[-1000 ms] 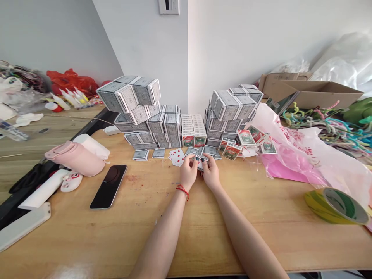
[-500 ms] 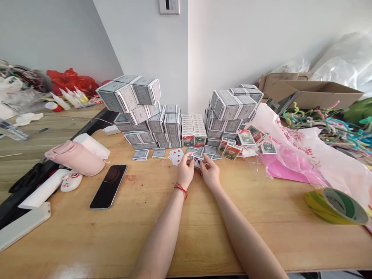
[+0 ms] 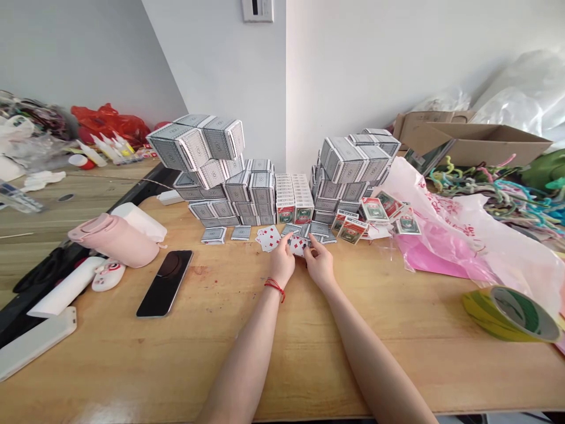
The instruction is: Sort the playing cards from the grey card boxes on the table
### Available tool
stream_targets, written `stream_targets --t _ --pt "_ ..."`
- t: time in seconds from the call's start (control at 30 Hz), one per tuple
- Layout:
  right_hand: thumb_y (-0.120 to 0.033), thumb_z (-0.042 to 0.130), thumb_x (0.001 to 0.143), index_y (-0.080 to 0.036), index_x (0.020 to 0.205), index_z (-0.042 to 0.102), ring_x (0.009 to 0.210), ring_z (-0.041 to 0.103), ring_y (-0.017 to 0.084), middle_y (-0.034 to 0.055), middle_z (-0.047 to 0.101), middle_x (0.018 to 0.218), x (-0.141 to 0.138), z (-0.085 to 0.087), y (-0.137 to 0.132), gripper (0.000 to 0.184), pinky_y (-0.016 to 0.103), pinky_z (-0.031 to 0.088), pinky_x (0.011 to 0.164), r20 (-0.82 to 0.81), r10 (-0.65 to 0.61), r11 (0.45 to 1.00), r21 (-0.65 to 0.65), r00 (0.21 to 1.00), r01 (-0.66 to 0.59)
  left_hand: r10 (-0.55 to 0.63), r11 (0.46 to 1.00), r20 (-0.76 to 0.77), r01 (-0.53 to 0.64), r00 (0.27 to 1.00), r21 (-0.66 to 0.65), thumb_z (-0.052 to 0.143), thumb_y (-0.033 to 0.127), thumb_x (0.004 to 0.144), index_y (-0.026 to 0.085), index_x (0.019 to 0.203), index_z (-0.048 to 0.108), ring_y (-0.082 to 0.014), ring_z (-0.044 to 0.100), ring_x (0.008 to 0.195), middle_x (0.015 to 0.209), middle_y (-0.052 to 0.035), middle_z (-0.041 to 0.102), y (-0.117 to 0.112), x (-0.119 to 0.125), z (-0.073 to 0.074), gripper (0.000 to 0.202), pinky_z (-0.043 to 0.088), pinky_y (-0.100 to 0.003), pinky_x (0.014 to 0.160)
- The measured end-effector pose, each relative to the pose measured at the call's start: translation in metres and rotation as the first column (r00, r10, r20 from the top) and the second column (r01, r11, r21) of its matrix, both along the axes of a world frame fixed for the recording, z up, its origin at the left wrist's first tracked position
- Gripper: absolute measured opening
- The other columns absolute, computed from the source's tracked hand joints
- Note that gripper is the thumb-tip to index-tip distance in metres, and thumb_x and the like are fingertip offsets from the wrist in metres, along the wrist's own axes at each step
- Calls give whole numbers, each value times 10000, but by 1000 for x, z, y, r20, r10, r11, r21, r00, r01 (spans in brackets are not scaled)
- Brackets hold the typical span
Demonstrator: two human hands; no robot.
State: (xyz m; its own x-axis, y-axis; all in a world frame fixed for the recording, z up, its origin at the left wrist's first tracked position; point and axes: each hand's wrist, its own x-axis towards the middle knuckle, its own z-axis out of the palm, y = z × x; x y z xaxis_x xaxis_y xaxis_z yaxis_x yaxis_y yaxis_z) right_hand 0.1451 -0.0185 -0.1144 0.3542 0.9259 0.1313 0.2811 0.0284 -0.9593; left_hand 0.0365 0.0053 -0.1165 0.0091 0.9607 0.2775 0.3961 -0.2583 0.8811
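Between my two hands are face-up playing cards [image 3: 298,245] with red diamonds. My left hand [image 3: 281,259], with a red string at the wrist, pinches their left side. On their right side, my right hand [image 3: 319,262] has its fingers closed on the cards. Fanned diamond cards [image 3: 267,237] lie face up on the table just left of my left hand. Grey-backed cards [image 3: 324,229] lie face down beyond my fingers. Behind them stand two rows of boxed card decks [image 3: 286,215]. Two small face-down piles, one of them a grey card pile [image 3: 241,232], sit further left.
Tall stacks of grey-backed card blocks [image 3: 212,176] rise left and right of the boxed decks. A phone [image 3: 164,284] and a pink bottle [image 3: 119,240] lie at left. Pink plastic wrapping [image 3: 436,253] and a tape roll [image 3: 512,312] are at right.
The cards between my hands showed grey backs before and now show red diamond faces. My arms have hardly moved.
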Motion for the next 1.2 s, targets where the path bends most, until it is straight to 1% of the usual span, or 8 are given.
stream_targets --t 0.23,0.4,0.57,0.7,0.8,0.93,1.07,1.2 --pt "-307 440 735 -138 1199 517 560 476 129 24 602 716 -1 2 0 499 266 409 589 60 32 999 -6 998 -31 46 998 0 -46 999 50 335 78 803 196 1132 493 -167 500 1091 1150 -69 561 -2 1 7 383 409 -342 927" --pt "-289 428 738 -138 1191 524 587 496 139 37 631 735 -2 2 -1 488 269 413 602 85 89 996 -20 992 -88 -1 991 -31 5 1000 133 365 58 779 196 1024 560 -150 506 1052 1078 -63 575 -1 1 9 342 407 -331 922" --pt "-300 414 745 -145 1146 559 590 511 144 33 633 717 -1 3 -2 454 270 423 601 2 119 992 -36 993 -118 1 990 -35 4 999 138 436 132 793 189 930 593 -157 527 986 996 -64 590 -2 0 10 216 425 -329 873" --pt "-351 447 742 -182 1114 543 438 439 116 -24 547 579 0 5 0 419 246 392 454 -196 110 992 -39 974 -120 8 993 -23 -5 1000 117 449 157 799 187 899 604 -154 554 909 934 -56 616 -3 -1 12 187 445 -309 807" --pt "-419 492 723 -203 977 535 413 431 110 -35 521 576 1 6 2 337 237 377 393 -381 117 989 -38 917 -142 -6 997 6 6 1000 75 450 180 805 187 898 611 -152 576 870 914 -52 635 -3 -1 12 186 455 -299 781" --pt "-456 534 698 -215 756 481 485 472 109 -43 509 587 1 6 4 254 218 395 427 -537 133 985 -21 833 -171 -20 999 35 18 999 50 461 208 805 189 897 616 -150 593 850 905 -49 649 -4 0 14 182 460 -290 777" --pt "-451 521 719 -216 775 485 617 559 148 -9 590 697 -2 9 3 245 243 434 487 -683 200 957 -17 703 -289 -31 999 45 30 999 37 451 219 813 190 907 608 -147 598 832 901 -46 651 -4 0 14 185 468 -287 766" --pt "-449 514 736 -198 855 543 724 603 190 42 642 817 -3 14 2 279 296 471 557 -776 238 924 -5 584 -383 -80 994 14 78 997 79 423 171 820 201 1019 575 -156 569 949 1001 -54 628 -4 1 13 253 451 -315 843"
